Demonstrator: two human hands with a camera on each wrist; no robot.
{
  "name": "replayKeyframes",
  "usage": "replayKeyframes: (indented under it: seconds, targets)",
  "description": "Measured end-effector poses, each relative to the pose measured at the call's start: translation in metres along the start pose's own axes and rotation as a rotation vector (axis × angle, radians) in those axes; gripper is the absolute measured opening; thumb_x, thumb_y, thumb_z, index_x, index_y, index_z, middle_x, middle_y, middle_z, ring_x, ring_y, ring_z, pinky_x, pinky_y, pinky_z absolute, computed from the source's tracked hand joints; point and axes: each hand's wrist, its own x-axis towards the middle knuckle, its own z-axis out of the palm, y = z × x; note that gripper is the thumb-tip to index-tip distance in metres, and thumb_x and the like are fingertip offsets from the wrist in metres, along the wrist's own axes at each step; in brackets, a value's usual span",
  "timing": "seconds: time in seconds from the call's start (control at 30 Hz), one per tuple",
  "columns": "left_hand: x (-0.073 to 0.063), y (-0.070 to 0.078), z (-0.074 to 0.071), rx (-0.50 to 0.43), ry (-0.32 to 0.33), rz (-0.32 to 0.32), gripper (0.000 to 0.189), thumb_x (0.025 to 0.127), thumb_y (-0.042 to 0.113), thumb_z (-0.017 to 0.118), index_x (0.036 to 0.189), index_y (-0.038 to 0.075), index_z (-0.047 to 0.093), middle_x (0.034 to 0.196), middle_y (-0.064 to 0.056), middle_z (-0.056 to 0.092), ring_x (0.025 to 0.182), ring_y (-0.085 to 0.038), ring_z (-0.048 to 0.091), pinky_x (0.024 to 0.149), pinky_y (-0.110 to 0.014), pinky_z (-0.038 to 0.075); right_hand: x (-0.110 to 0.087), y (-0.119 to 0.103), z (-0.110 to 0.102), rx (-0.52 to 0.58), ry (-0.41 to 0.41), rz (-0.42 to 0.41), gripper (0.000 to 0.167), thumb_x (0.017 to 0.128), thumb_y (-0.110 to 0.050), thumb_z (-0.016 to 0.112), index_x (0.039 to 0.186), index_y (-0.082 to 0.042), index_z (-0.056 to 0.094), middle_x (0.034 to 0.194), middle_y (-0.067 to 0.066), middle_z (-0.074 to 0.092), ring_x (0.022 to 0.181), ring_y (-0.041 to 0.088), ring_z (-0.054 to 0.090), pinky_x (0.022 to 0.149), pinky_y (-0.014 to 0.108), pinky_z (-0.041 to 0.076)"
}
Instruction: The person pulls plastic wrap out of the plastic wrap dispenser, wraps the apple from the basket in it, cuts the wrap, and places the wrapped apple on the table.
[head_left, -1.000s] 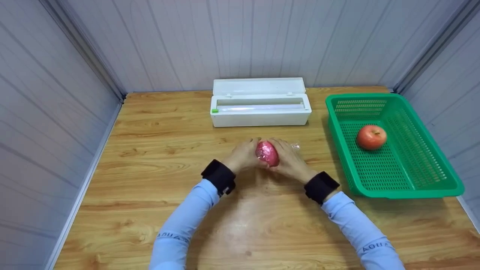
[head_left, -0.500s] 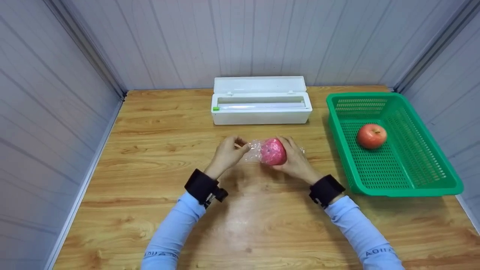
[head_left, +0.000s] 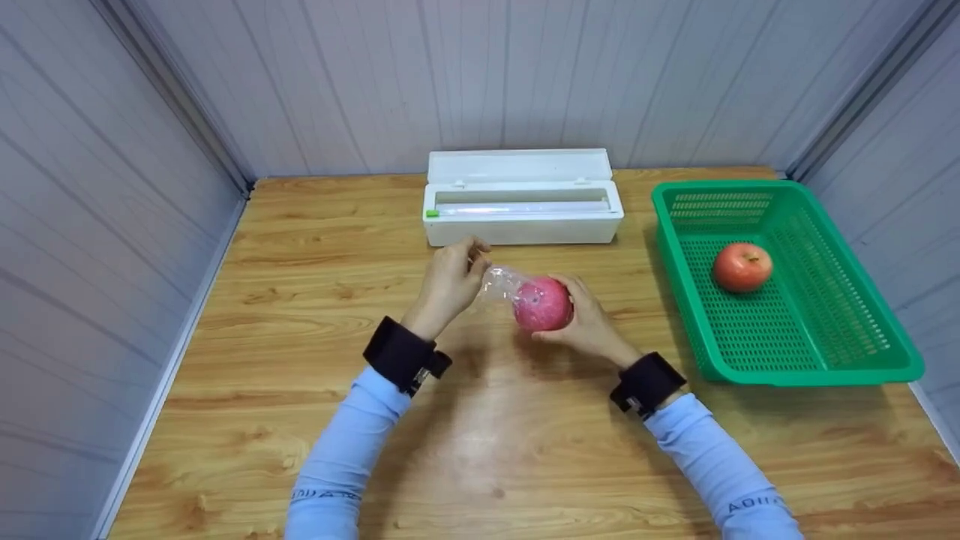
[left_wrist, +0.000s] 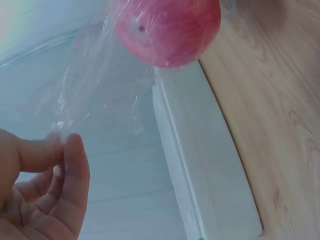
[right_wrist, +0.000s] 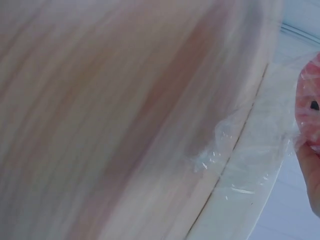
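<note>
The left hand [head_left: 450,279] had thumb and forefinger tips together, pinching the end of the clear film [head_left: 501,283], while the right hand's [head_left: 591,324] fingers were clamped around the red apple [head_left: 546,306], which seemed held just above the surface [head_left: 262,390], in front of the open white box [head_left: 525,231]. The step looked like gathering loose film on one side; the next move probably called for twisting or folding that tail snugly against the fruit without tearing it.

Pinkish-red apple [head_left: 543,306] in right hand [head_left: 590,324], clear crinkled film [head_left: 500,283] over it, pinched by left hand [head_left: 450,279]
</note>
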Motion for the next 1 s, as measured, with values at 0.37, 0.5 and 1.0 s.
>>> replayKeyframes:
  seconds: [0.37,0.5,1.0]
  targets:
    - [-0.006,0.012,0.017,0.3,0.114,0.16,0.021,0.088,0.025,0.06,0.087,0.004,0.06,0.081,-0.01,0.066,0.072,-0.027,0.063,0.064,-0.039,0.053,0.002,-0.012,0.0,0.109,-0.047,0.1,0.085,0.061,-0.011,0.084,0.132,-0.005,0.036,0.129,0.018,0.047,0.118,0.031,0.048,0.1,0.045,0.041]
    - [-0.006,0.012,0.019,0.309,0.14,0.168,0.022,0.09,0.025,0.056,0.087,0.003,0.058,0.08,-0.011,0.064,0.073,-0.028,0.063,0.064,-0.041,0.051,0.002,-0.013,-0.003,0.105,-0.062,0.112,0.094,0.063,-0.009,0.082,0.139,-0.004,0.028,0.136,0.02,0.041,0.123,0.033,0.043,0.102,0.047,0.038]
    - [-0.001,0.002,0.015,0.4,0.143,0.246,0.028,0.087,0.028,0.058,0.074,0.003,0.057,0.063,-0.01,0.063,0.059,-0.029,0.062,0.054,-0.04,0.05,-0.004,-0.025,-0.006,0.226,0.08,0.067,0.086,0.055,0.002,0.083,0.13,0.004,0.043,0.125,0.024,0.052,0.114,0.034,0.051,0.097,0.045,0.043]
